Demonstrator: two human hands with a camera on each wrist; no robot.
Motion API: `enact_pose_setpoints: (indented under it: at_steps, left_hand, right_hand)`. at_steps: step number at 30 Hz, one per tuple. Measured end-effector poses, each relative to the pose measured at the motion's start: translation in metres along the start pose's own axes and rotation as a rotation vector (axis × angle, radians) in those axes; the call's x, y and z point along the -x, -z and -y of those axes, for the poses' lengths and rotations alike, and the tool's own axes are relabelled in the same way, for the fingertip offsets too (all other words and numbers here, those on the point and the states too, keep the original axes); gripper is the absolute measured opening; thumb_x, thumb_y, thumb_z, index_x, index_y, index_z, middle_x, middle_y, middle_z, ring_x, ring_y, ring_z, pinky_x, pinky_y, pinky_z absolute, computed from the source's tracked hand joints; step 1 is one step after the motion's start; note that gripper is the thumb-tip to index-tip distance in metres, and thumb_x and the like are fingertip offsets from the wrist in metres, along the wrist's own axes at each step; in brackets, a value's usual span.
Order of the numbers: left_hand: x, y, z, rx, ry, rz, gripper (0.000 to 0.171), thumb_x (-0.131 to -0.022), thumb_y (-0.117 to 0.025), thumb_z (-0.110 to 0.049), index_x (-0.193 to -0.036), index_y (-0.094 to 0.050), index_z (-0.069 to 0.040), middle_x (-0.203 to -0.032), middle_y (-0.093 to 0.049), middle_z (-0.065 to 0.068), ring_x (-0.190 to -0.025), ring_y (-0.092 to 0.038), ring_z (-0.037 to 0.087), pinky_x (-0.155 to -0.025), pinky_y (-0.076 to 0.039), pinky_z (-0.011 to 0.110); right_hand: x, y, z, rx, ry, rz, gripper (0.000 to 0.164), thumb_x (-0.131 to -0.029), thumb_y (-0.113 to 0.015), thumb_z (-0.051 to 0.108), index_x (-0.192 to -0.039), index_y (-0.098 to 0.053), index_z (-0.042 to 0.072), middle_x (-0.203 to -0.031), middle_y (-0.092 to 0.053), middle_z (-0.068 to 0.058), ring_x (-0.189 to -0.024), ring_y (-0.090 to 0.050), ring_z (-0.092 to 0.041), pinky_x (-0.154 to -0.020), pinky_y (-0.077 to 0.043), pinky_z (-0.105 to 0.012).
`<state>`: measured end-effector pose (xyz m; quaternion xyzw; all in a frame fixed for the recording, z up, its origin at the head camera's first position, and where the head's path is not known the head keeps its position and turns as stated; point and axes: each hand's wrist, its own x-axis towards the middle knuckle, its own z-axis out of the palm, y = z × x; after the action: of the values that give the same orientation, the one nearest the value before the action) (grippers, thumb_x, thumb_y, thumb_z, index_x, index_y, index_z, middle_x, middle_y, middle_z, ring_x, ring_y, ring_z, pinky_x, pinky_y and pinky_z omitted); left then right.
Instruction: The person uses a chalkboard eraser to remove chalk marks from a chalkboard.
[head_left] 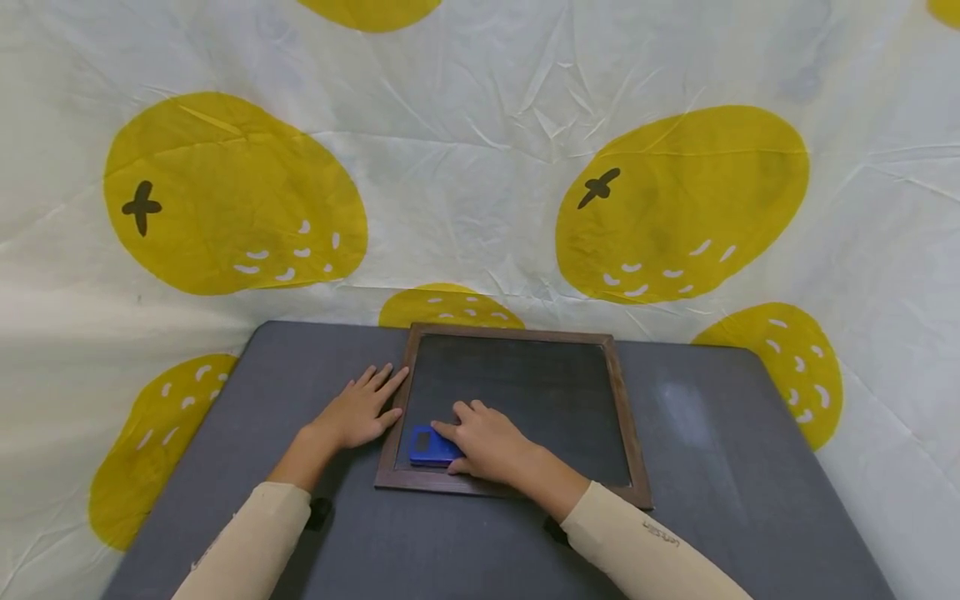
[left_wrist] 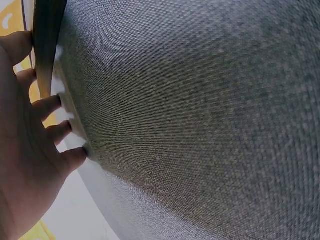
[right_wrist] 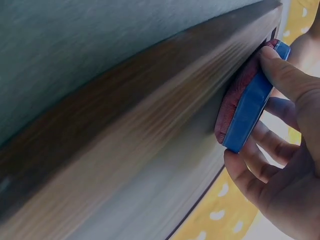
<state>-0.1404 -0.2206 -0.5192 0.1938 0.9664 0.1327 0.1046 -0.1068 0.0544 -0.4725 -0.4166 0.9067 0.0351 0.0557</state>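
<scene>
A blackboard in a brown wooden frame lies on the dark grey table. On its lower left corner sits a blue board eraser with a reddish felt underside. My right hand grips the eraser from its right side, thumb on the near edge. In the right wrist view the eraser stands felt side against the board, with the thumb and fingers on opposite edges. My left hand has its fingers spread, and the fingertips touch the left side of the wooden frame and the table beside it.
The grey table extends on both sides of the blackboard. Behind it hangs a white cloth printed with large yellow fruit shapes. Beige sleeves cover both forearms.
</scene>
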Motion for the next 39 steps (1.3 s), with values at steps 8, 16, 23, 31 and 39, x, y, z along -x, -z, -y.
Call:
enact_pose_setpoints:
  at_steps: [8,16,23,31,39]
  left_hand:
    - [0.001,-0.002,0.000,0.005,-0.013,-0.014,0.069,-0.109,-0.046,-0.045,-0.167,-0.022,-0.018,-0.169,-0.025,0.021,-0.155,-0.019,0.051,-0.118,-0.022,0.075]
    - [0.003,-0.001,-0.002,0.014,-0.010,-0.008,0.069,-0.109,-0.045,-0.045,-0.167,-0.021,-0.017,-0.169,-0.024,0.022,-0.155,-0.018,0.051,-0.118,-0.022,0.074]
    - [0.001,-0.002,-0.001,0.016,-0.015,-0.005,0.068,-0.109,-0.044,-0.046,-0.167,-0.021,-0.017,-0.170,-0.024,0.021,-0.156,-0.018,0.051,-0.118,-0.022,0.074]
    - [0.002,-0.001,-0.001,0.028,-0.017,-0.008,0.069,-0.109,-0.045,-0.046,-0.167,-0.021,-0.017,-0.170,-0.024,0.022,-0.155,-0.018,0.051,-0.118,-0.022,0.075]
    - [0.001,-0.002,-0.002,0.007,-0.013,-0.010,0.068,-0.110,-0.044,-0.046,-0.167,-0.021,-0.017,-0.169,-0.025,0.021,-0.155,-0.019,0.051,-0.118,-0.022,0.074]
  right_hand:
    - [0.023,-0.003,-0.025,-0.066,-0.025,-0.038,0.069,-0.090,-0.077,0.051,-0.150,-0.058,0.022,-0.116,-0.061,-0.008,-0.087,-0.051,-0.018,-0.081,-0.055,-0.035]
    - [0.044,-0.006,-0.048,-0.140,-0.046,-0.055,0.068,-0.088,-0.081,0.044,-0.148,-0.060,0.019,-0.105,-0.056,-0.007,-0.080,-0.042,-0.017,-0.072,-0.045,-0.032]
    - [0.066,-0.004,-0.071,-0.171,-0.085,-0.048,0.068,-0.086,-0.084,0.040,-0.146,-0.062,0.018,-0.105,-0.056,-0.006,-0.081,-0.042,-0.016,-0.073,-0.046,-0.033]
    - [0.096,-0.008,-0.103,-0.217,-0.140,-0.072,0.067,-0.085,-0.085,0.033,-0.146,-0.062,0.015,-0.108,-0.059,-0.006,-0.084,-0.045,-0.015,-0.074,-0.047,-0.033]
    - [0.118,-0.014,-0.129,-0.224,-0.186,-0.114,0.068,-0.083,-0.086,0.032,-0.145,-0.063,0.013,-0.111,-0.061,-0.008,-0.087,-0.050,-0.016,-0.075,-0.048,-0.034]
